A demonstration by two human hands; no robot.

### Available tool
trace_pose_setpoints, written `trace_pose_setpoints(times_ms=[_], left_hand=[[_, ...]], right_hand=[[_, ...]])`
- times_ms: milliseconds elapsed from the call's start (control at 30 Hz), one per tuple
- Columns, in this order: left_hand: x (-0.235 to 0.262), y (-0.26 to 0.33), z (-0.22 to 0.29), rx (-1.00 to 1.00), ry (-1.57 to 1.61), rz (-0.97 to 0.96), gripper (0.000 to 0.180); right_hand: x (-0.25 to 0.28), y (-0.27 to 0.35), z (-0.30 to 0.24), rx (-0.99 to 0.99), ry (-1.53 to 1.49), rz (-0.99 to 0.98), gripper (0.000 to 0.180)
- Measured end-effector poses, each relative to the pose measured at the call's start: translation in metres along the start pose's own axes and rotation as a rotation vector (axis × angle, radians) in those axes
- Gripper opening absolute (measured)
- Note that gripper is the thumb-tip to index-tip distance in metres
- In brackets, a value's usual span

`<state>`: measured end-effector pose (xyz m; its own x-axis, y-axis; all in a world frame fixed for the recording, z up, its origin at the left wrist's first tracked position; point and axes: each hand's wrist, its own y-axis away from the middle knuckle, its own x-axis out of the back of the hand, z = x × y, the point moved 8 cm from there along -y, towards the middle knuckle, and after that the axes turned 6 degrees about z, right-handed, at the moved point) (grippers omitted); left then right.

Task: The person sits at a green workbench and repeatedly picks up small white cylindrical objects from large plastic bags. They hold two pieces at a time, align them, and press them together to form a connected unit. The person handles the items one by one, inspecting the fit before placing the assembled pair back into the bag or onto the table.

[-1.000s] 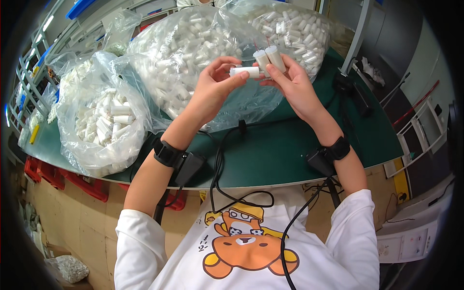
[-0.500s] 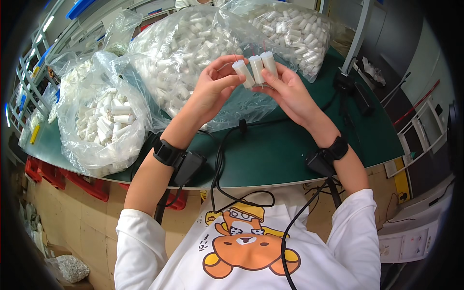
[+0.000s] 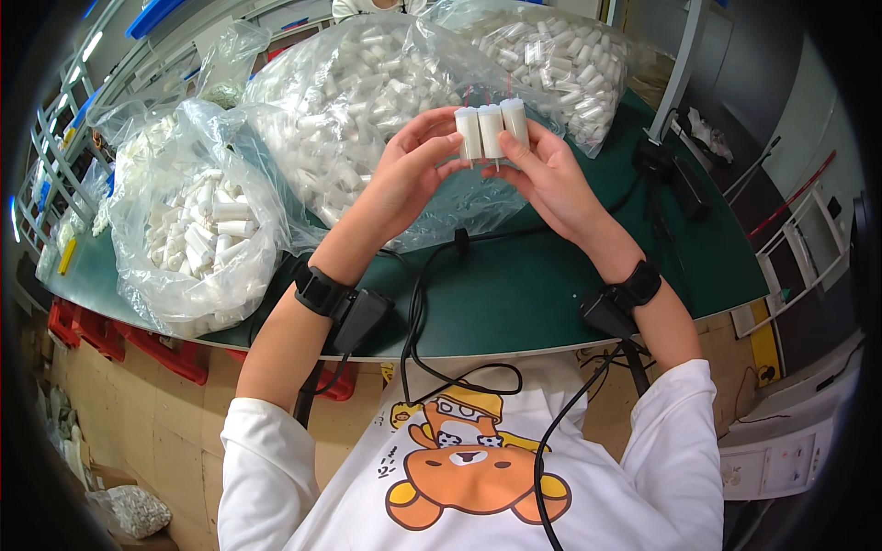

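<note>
Three white tubes held side by side
Left hand (image 3: pixel 409 174) and right hand (image 3: pixel 551 179) fingers pinched the upright white tubes (image 3: pixel 491 131) at upper centre, before plastic bags (image 3: pixel 367 92).

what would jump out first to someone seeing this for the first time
Three small white cylinders held upright side by side at the centre, pinched between the left hand and the right hand above the green table. Behind and to the left, big clear plastic bags bulge with many more of the same white pieces.
</note>
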<state>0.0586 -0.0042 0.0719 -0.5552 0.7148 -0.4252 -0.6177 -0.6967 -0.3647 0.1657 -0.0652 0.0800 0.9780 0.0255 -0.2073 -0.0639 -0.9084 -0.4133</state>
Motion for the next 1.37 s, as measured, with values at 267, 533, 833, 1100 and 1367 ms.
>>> trace_pose_setpoints(times_ms=[267, 533, 833, 1100, 1367], left_hand=[[-0.005, -0.001, -0.003, 0.074, 0.03, -0.084, 0.032], [-0.02, 0.003, -0.032, 0.139, -0.004, -0.155, 0.017], [0.005, 0.0, -0.037, 0.114, -0.296, 0.045, 0.013], [-0.077, 0.137, 0.077, -0.142, -1.427, -0.344, 0.015], [0.067, 0.291, 0.056, 0.674, -1.423, -0.118, 0.023]], right_hand=[[0.01, -0.002, 0.002, -0.005, -0.047, 0.058, 0.029], [0.025, -0.005, 0.025, -0.044, -0.056, 0.243, 0.023], [0.035, 0.001, 0.075, -0.175, -0.043, 0.32, 0.02], [0.031, 0.003, 0.065, -0.226, -0.07, 0.218, 0.019], [0.013, 0.002, 0.068, -0.32, 0.018, 0.136, 0.029]])
